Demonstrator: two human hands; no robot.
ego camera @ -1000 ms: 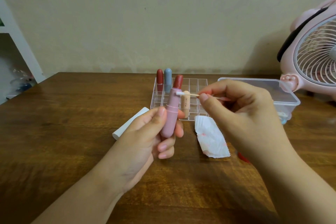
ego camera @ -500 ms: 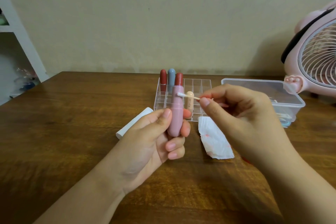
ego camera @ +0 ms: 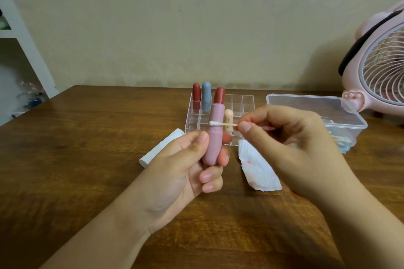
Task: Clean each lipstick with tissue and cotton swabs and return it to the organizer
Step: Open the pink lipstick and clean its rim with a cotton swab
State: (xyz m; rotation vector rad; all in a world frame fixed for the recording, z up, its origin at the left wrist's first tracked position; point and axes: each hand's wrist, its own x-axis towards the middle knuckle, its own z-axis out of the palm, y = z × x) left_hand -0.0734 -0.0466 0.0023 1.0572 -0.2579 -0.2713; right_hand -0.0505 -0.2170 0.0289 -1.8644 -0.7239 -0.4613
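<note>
Behind the right hand [ego camera: 290,148] pinching a cotton swab [ego camera: 223,124], left hand [ego camera: 185,166] gripping lipstick [ego camera: 213,135], organizer [ego camera: 244,105] partly hidden.

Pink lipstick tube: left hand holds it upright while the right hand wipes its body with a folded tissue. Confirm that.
Not a tissue: the head view shows the right hand pinching a cotton swab against the pink lipstick tube. The left hand does hold it upright.

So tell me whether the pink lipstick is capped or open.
Open: the pink lipstick in the left hand shows its bare red tip uncapped.
</note>
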